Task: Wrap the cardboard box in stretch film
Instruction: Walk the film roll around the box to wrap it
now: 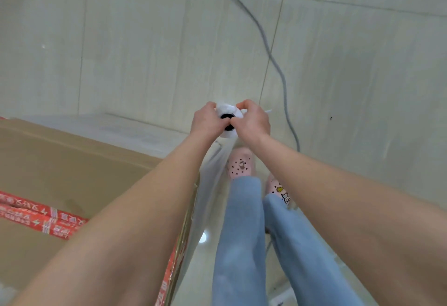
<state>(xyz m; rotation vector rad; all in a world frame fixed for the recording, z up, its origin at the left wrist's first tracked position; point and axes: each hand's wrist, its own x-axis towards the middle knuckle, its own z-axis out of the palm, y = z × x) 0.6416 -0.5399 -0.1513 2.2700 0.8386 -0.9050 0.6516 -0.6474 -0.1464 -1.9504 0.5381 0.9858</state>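
Forearms (135, 221) reach forward; left hand (205, 122) and right hand (254, 122) both curl tightly round the stretch film roll (223, 108) between them, cardboard box (72, 160) left of both.

my stretch film roll (227, 122) is white with a black core. the cardboard box (72, 160) is brown with red tape (43, 218) printed white. pink shoes (239, 164), black-dotted; light blue jeans (242, 233); pale grey-green floor tiles (145, 39).

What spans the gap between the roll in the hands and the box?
A sheet of film, running from the roll to the side of the box; the head view shows it.
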